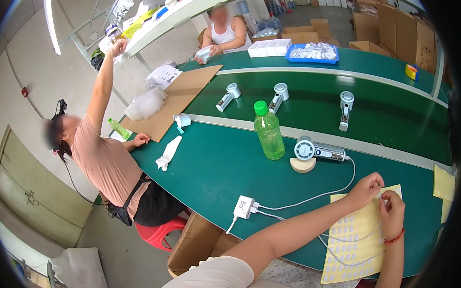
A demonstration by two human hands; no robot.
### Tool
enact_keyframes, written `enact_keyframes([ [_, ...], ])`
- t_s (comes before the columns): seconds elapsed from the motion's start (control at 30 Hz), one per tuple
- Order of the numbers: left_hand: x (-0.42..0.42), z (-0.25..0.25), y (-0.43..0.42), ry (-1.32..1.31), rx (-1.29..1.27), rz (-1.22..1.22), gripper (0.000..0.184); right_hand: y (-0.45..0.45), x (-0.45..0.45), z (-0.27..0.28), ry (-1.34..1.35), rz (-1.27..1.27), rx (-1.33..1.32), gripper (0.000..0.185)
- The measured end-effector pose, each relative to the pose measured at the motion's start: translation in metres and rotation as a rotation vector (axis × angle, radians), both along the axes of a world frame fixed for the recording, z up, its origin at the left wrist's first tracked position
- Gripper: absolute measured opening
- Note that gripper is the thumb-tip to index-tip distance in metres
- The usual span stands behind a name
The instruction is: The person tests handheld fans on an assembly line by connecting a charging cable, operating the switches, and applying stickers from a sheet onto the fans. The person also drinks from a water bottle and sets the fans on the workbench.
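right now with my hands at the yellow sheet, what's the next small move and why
Perhaps nudge the white cables clear of the yellow sheet: they run across its rows of pale stickers, and the left hand and right hand nearly meet at its far end.

Large characters resembling "50" stand turned sideways on the white charger (244, 207), which lies by the near edge of the green table (206, 171); a small mark beside them is unclear. Rows of small pale labels cover the yellow sheet (360, 220) toward the right end of that edge, any print too small to read. Marks on the brown carton (426, 48) beyond the table's far right corner cannot be made out.
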State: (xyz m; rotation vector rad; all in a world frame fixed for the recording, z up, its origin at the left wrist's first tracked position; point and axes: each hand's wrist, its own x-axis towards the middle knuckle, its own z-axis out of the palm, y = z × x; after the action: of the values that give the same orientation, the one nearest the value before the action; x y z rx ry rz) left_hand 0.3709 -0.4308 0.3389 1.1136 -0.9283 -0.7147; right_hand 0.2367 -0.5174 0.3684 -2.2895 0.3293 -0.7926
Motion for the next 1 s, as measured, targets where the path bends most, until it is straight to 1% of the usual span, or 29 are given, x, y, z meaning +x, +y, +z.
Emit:
enact_keyframes([
  [0.3, -0.001, -0.001, 0.000, 0.006, -0.031, 0.035, 0.012, 0.002, 0.000, 0.004, 0.021, -0.003, 0.003, 0.013],
  [0.6, 0.000, 0.002, 0.000, 0.086, -0.058, 0.043, 0.013, 0.000, 0.000, 0.002, 0.020, 0.009, -0.001, 0.015],
  [0.7, 0.000, 0.001, 0.001, 0.040, -0.010, -0.002, 0.011, 0.000, -0.001, 0.001, 0.013, 0.014, 0.002, 0.015],
  [1.0, -0.001, 0.009, 0.005, 0.045, -0.010, 0.016, 0.011, 0.002, -0.001, 0.001, -0.029, 0.035, -0.024, 0.016],
])
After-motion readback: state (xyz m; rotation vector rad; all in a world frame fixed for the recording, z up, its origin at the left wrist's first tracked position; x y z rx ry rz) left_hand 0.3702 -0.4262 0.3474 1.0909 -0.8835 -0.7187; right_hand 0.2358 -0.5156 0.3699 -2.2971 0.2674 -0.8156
